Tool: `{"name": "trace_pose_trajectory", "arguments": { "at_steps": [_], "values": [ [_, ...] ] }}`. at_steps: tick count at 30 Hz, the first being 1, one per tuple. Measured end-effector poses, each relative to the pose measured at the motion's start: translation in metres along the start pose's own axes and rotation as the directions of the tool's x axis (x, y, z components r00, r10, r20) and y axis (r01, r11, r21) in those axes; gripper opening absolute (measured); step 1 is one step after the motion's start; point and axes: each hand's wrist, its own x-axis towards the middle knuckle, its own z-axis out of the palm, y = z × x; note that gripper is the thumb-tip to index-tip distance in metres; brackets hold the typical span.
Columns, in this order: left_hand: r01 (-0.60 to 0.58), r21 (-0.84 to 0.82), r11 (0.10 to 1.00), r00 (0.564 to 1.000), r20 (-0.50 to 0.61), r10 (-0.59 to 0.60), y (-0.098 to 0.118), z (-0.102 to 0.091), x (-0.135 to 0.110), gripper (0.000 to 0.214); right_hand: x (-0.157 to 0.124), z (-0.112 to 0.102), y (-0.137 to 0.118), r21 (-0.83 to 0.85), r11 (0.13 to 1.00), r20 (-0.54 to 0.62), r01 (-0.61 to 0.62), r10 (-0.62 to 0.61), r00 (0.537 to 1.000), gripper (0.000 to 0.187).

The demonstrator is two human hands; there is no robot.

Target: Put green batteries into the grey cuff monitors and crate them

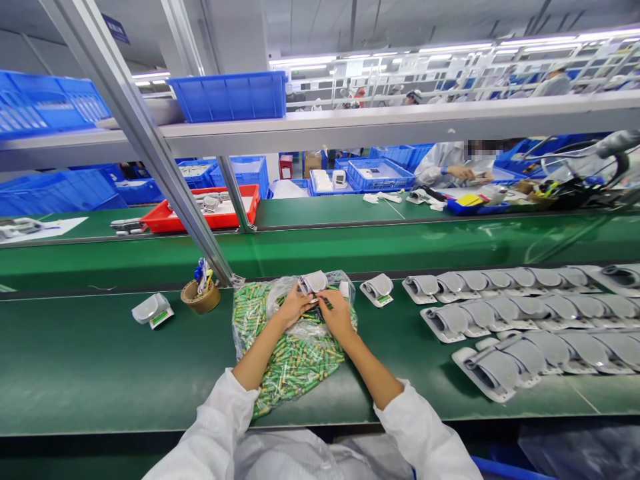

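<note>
Nearest the camera, two white sleeves (225, 427) reach forward over the edge of the green table (100, 360). Between the forearms lies a clear plastic bag (290, 360) stuffed with green batteries, spreading from the table's near edge up to the hands. The left hand (293, 307) and right hand (336, 313) meet above the bag's far end, both with fingers curled in around a grey-white device (313, 282) held just over the bag. The right hand's fingertips may also pinch a battery against it, but that is too small to tell.

Just right of the hands a second device (377, 288) lies alone. Farther right, three rows of the same devices (525, 313) overlap like tiles. To the left stand a tape roll (201, 298) holding pens and one more lone device (151, 310).

Beyond runs a green conveyor belt (375, 250), then a red tray (210, 210) and blue crates (380, 175), with a co-worker's hands (463, 173) busy across the line.
</note>
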Motion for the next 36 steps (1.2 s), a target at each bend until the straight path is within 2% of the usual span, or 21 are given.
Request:
{"name": "trace_pose_trajectory", "arguments": {
  "at_steps": [7,12,16,20,22,25,26,28,30,33,36],
  "values": [
    [-0.031,0.012,0.999,0.999,-0.033,0.031,0.0,0.001,0.002,0.083,0.0,0.0,0.004,0.053,0.991,-0.061,-0.122,0.125,0.99,0.024],
    [-0.033,0.003,0.999,0.998,-0.061,0.033,-0.002,0.0,0.004,0.085,0.0,0.002,0.007,0.063,0.988,-0.003,-0.142,0.143,0.99,0.025],
    [-0.041,0.02,0.999,0.991,-0.129,0.043,-0.004,-0.001,0.008,0.085,0.001,0.002,0.007,0.102,0.983,0.026,-0.153,0.152,0.988,0.024],
    [-0.067,0.077,0.995,0.981,-0.178,0.08,-0.005,-0.002,0.01,0.089,0.0,0.005,0.004,0.17,0.961,0.026,-0.216,0.215,0.976,0.027],
    [-0.1,0.132,0.986,0.984,-0.132,0.118,-0.005,-0.002,0.009,0.096,0.0,0.007,0.002,0.228,0.939,0.03,-0.259,0.259,0.965,0.039],
    [-0.15,0.204,0.967,0.988,0.052,0.142,-0.003,-0.001,0.004,0.109,0.0,0.008,0.0,0.326,0.9,0.005,-0.29,0.305,0.952,0.069],
    [-0.156,0.217,0.963,0.984,0.122,0.132,-0.001,0.0,0.002,0.11,0.0,0.008,0.001,0.359,0.883,-0.024,-0.302,0.332,0.943,0.073],
    [-0.157,0.24,0.958,0.969,0.223,0.103,0.002,0.002,-0.002,0.107,0.002,0.006,0.005,0.43,0.839,-0.089,-0.334,0.408,0.909,0.07],
    [-0.162,0.262,0.952,0.962,0.259,0.092,0.005,0.003,-0.005,0.097,0.005,0.003,0.009,0.516,0.778,-0.112,-0.358,0.476,0.872,0.062],
    [-0.185,0.285,0.941,0.965,0.233,0.119,0.007,0.003,-0.006,0.078,0.008,0.0,0.015,0.668,0.652,-0.06,-0.36,0.529,0.846,0.056],
    [-0.189,0.298,0.936,0.977,0.155,0.148,0.007,0.002,-0.003,0.074,0.012,-0.001,0.014,0.818,0.453,0.047,-0.354,0.561,0.826,0.055]
  ]
}}
